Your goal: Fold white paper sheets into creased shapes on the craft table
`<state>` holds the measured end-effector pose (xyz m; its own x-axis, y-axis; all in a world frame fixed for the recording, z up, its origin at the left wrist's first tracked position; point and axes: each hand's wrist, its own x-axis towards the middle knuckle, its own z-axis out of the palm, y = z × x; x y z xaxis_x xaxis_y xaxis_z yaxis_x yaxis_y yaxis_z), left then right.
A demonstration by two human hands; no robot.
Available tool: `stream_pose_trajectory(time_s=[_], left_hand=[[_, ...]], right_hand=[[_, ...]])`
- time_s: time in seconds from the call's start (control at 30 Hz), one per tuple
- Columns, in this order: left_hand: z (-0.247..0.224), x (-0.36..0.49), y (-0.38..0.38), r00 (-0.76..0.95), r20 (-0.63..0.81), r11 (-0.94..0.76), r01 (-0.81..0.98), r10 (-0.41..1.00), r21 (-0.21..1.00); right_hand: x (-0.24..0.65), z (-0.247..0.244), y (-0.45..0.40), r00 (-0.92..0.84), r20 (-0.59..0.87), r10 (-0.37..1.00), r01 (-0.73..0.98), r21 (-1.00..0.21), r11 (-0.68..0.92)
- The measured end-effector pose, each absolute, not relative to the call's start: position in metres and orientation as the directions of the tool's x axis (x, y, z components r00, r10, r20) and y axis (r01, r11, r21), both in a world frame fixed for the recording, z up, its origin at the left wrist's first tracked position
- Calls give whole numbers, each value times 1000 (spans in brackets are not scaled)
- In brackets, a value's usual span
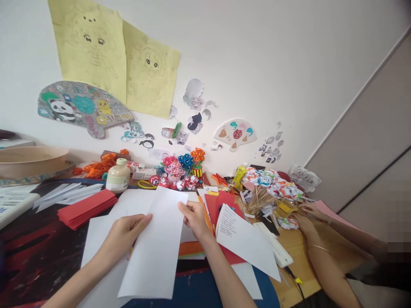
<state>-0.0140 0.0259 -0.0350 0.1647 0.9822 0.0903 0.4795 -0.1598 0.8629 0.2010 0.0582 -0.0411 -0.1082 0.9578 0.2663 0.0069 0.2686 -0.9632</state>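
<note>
A white sheet of paper (157,244), folded lengthwise into a tall narrow shape, is held up over the table. My left hand (125,235) pinches its left edge, thumb on the front. At the upper right edge my right hand (194,218) grips the paper between thumb and curled fingers. Beneath it lie more white sheets (93,239). A stack of red paper strips (86,208) rests left of my left hand. Right of my right hand is a white sheet with writing (244,239), over red and orange papers.
A glue bottle (118,176), paper flowers (173,167) and wrapped candies stand along the wall. Wooden sticks (258,199) and a white power strip (276,246) are at the right. Another person's hands (305,217) rest at the far right. A round basin (32,160) sits left.
</note>
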Motion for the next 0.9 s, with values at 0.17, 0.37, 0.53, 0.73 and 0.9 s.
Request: stream_pose_trajectory(time_s=[0.17, 0.37, 0.53, 0.73, 0.9], left_hand=[[-40, -14, 24, 275, 15, -129, 401, 961, 907], [-36, -14, 21, 182, 31, -109, 436, 983, 893], [-28, -11, 17, 295, -56, -55, 356, 954, 933], [-33, -12, 20, 181, 35, -116, 461, 983, 880], [-35, -10, 20, 166, 34, -108, 462, 985, 880]], right_hand=[[205, -45, 63, -68, 278, 958, 33, -959, 280], [204, -46, 63, -36, 291, 956, 46, -955, 292], [204, -45, 64, -2, 290, 957, 8, -957, 290], [204, -45, 65, -5, 274, 962, 15, -962, 274], [205, -45, 65, -2, 289, 957, 5, -957, 289]])
